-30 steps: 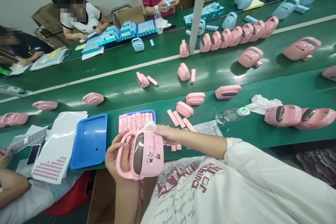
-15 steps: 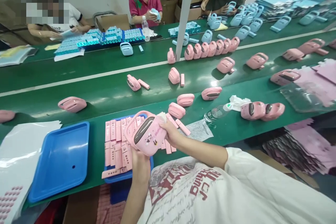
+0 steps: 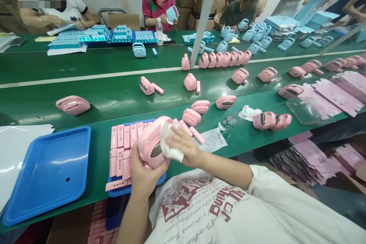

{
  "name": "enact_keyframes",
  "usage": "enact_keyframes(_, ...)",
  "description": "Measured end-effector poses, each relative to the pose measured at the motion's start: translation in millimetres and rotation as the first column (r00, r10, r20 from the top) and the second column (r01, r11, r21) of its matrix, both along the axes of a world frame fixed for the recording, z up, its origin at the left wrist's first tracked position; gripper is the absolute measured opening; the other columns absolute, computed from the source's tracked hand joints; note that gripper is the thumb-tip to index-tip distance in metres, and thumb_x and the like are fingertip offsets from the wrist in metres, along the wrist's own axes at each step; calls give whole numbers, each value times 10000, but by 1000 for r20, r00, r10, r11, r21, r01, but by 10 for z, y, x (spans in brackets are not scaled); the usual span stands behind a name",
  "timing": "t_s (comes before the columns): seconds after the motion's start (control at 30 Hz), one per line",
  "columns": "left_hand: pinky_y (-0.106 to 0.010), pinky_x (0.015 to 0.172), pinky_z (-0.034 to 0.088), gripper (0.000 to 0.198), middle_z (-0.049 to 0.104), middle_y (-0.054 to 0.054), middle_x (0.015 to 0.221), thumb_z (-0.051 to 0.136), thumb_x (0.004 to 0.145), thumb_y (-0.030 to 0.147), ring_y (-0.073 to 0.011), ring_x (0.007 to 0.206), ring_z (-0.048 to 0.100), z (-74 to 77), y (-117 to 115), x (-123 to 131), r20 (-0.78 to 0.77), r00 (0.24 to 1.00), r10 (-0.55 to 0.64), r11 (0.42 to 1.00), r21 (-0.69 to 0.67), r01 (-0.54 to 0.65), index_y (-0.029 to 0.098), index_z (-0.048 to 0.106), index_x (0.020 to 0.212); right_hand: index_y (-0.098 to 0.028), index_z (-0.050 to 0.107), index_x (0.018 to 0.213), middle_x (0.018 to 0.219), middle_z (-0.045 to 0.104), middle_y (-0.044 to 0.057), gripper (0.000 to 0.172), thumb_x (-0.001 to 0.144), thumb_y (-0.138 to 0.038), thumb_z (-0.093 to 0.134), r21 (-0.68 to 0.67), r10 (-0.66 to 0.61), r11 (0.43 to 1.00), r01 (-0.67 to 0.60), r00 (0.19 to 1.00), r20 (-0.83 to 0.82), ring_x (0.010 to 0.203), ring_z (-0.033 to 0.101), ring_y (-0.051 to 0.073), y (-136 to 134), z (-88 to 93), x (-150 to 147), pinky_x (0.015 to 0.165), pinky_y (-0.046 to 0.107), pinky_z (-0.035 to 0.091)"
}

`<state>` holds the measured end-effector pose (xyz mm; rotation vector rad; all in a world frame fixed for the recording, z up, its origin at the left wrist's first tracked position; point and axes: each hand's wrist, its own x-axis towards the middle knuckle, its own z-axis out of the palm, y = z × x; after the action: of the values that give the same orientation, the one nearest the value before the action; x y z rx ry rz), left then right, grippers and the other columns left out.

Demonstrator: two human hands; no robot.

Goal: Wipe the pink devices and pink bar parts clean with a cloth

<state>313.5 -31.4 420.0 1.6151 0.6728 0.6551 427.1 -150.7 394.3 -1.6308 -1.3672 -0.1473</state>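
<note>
My left hand [image 3: 145, 173] is closed around a glossy pink plastic device [image 3: 147, 143] with a carry handle and a dark panel, held tilted above the near table. In my right hand [image 3: 184, 143] is a crumpled white cloth [image 3: 168, 141], pressed against the device's right side, partly covering its dark panel. Below and behind the device, a blue tray [image 3: 113, 192] holds several pink bars [image 3: 120, 164] with small markings. A few loose pink bars [image 3: 197, 136] lie just right of my hands, beside two pink devices [image 3: 191, 117].
Another blue tray [image 3: 47, 179] sits to the left, by white sheets [image 3: 17, 145]. A plastic bottle [image 3: 230, 121] lies on its side at right. Pink devices [image 3: 73, 105] stand along the green belt [image 3: 120, 93]. Across it, a person [image 3: 158, 0] holds a blue device; a post [image 3: 204, 19] rises mid-belt.
The pink device has turned, so its printed front no longer faces me. My right hand has moved from its edge to press the cloth over it. The view has shifted slightly.
</note>
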Motion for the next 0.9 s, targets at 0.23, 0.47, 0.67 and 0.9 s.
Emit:
enact_keyframes(0.23, -417, 927, 467, 735, 583, -119, 1202, 761, 631, 255, -281, 1112, 554, 109, 147, -76, -25, 996, -90, 678, 731, 79, 220, 453, 1298, -199, 616, 1095, 993, 672, 77, 489, 898, -556, 346, 22, -147, 967, 254, 625, -767, 929, 624, 207, 25, 257, 271, 847, 366, 493)
enact_keyframes(0.47, -370, 893, 489, 889, 612, -187, 1189, 714, 722, 295, -286, 1127, 566, 8, 138, 85, 49, 991, -123, 304, 953, -9, 97, 238, 1446, -201, 502, 608, 505, 523, -1, 330, 867, -398, 445, 243, -62, 970, 3, 969, 239, 502, 451, 129, 60, 500, 59, 531, 293, 350)
enact_keyframes(0.67, -369, 942, 465, 803, 636, -194, 1145, 693, 754, 288, -290, 1167, 540, 66, 125, 187, 91, 967, -239, 149, 987, -56, 52, 306, 1417, -195, 501, 596, 497, 495, -17, 413, 868, -498, 429, 57, 28, 998, -26, 999, -27, 468, 447, 103, -73, 610, 285, 478, 248, 332)
enact_keyframes(0.9, -449, 935, 476, 581, 592, -154, 1228, 678, 757, 235, -319, 1197, 513, 58, 64, 230, 188, 906, -380, 244, 965, -98, 182, 471, 1297, -192, 623, 1029, 938, 670, 40, 541, 880, -612, 317, 94, -146, 953, 287, 711, -688, 943, 626, 192, -260, 862, 813, 810, 322, 502)
